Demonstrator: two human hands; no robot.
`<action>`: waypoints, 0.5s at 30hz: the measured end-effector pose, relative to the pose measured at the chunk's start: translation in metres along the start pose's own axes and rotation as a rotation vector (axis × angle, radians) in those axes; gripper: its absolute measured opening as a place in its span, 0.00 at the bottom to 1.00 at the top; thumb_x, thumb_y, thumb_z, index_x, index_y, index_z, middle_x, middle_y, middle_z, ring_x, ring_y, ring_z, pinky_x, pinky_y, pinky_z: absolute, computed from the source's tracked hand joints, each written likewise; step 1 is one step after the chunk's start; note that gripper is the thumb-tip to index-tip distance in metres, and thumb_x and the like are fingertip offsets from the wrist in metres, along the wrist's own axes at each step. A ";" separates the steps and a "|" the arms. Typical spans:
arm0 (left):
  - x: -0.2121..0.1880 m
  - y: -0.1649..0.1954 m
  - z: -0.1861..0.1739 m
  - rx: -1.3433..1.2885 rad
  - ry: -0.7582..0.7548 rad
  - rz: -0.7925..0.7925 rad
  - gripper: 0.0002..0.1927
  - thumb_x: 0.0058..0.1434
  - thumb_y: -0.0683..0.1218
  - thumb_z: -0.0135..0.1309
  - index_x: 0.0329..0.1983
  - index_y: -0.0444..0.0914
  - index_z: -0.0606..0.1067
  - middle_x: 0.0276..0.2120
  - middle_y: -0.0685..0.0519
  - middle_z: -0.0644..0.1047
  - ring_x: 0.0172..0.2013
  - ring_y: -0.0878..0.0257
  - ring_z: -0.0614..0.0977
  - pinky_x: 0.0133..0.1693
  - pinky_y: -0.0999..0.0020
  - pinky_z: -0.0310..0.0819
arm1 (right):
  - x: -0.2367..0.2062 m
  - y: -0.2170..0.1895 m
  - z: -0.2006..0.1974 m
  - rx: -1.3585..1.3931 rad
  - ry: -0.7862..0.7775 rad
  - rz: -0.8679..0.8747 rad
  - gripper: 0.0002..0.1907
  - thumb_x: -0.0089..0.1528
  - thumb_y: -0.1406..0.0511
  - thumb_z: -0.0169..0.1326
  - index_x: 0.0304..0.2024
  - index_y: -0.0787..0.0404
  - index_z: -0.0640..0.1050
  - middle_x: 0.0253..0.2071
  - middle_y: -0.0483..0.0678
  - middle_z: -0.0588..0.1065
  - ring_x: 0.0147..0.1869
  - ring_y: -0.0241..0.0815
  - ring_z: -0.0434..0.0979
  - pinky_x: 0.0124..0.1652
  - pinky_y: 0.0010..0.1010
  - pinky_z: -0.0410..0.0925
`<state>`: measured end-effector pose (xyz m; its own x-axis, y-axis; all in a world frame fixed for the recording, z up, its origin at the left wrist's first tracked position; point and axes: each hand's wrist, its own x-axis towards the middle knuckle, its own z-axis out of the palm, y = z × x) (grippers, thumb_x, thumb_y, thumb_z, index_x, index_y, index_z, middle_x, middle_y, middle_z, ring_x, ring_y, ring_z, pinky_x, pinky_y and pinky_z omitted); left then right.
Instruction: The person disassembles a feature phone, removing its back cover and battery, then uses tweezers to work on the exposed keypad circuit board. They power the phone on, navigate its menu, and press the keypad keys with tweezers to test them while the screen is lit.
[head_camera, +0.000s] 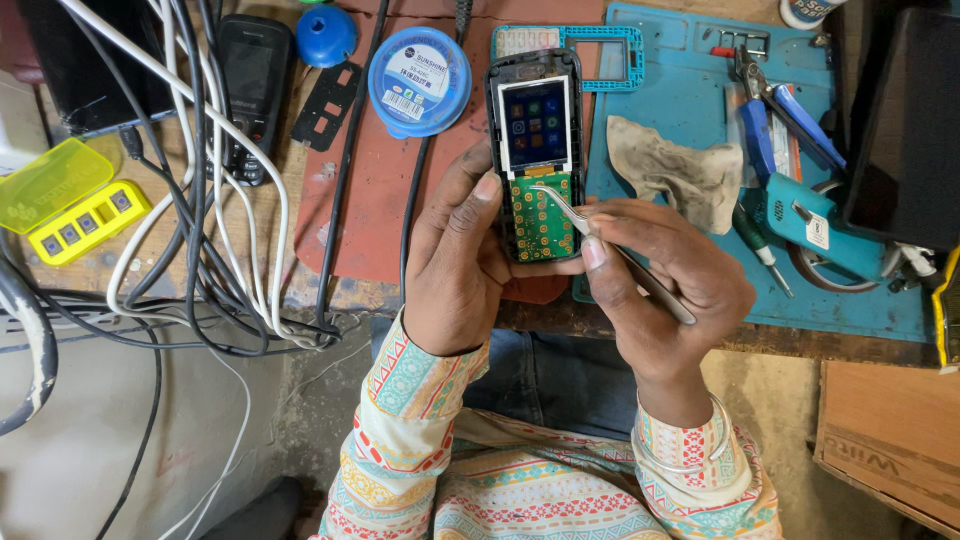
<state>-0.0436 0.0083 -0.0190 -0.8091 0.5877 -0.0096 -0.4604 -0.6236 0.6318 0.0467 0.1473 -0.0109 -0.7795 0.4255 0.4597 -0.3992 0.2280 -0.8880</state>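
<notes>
While the left hand (455, 265) grips the opened small black phone with a lit colour screen and bare green keypad board (537, 150) from its left side, with the thumb laid along the edge, the right hand (665, 275) pinches a pair of thin silver metal tweezers (610, 250); the tips of the tweezers rest on the top of the green board, just under the screen; the phone is held upright above the near edge of the wooden desk (300, 240), over a red-brown rubber mat (375, 190). At 11 o'clock from the phone lies a round blue flat tin with a white label (419, 80); further at 10 o'clock lies a black keypad phone (250, 90) among white and black cables (200, 200). At 9 o'clock, well apart, sits a yellow plastic box with an open lid (70, 205). At 3 o'clock lies a dirty grey cloth (675, 175) on a blue work mat (690, 100); beyond it are blue-handled pliers (775, 120) and a teal tool (815, 225).
</notes>
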 end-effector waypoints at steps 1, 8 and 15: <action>0.000 0.000 0.000 0.010 0.013 0.000 0.24 0.79 0.46 0.38 0.73 0.30 0.58 0.59 0.42 0.74 0.55 0.51 0.82 0.48 0.47 0.87 | -0.001 0.001 0.001 -0.001 0.021 -0.020 0.08 0.70 0.78 0.57 0.52 0.73 0.78 0.50 0.62 0.78 0.48 0.44 0.83 0.43 0.33 0.82; 0.001 0.003 0.005 0.050 -0.013 0.017 0.24 0.79 0.47 0.36 0.74 0.31 0.57 0.57 0.38 0.75 0.55 0.48 0.82 0.49 0.48 0.86 | -0.004 -0.003 0.004 -0.464 0.111 -0.272 0.09 0.64 0.73 0.63 0.45 0.71 0.79 0.47 0.62 0.80 0.44 0.43 0.85 0.33 0.22 0.75; 0.002 0.000 0.004 0.029 0.002 0.018 0.24 0.78 0.47 0.36 0.73 0.31 0.57 0.56 0.37 0.76 0.54 0.47 0.83 0.49 0.50 0.86 | 0.004 -0.004 0.003 -0.568 -0.028 -0.446 0.13 0.60 0.70 0.67 0.44 0.69 0.79 0.45 0.58 0.80 0.51 0.54 0.84 0.49 0.40 0.79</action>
<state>-0.0438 0.0113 -0.0158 -0.8179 0.5754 0.0001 -0.4351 -0.6186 0.6543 0.0437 0.1450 -0.0059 -0.6160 0.1650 0.7703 -0.3756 0.7980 -0.4713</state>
